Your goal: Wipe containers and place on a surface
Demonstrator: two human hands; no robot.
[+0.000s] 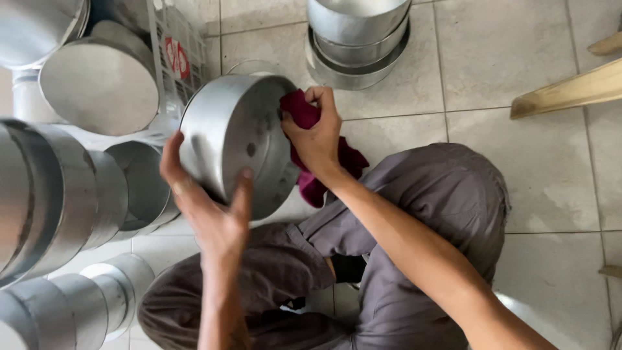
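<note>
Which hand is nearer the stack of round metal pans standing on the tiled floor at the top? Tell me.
Right. The right hand, gripping a dark red cloth, sits just below the stack of round metal pans; the left hand is farther down-left, holding the tilted round metal pan.

Hands wiping a round, shallow aluminium pan [236, 139] at frame centre.
Left hand [210, 207] grips the tilted pan's lower rim; right hand [315, 133] presses a dark red cloth [304, 113] against its upper right edge.
</note>
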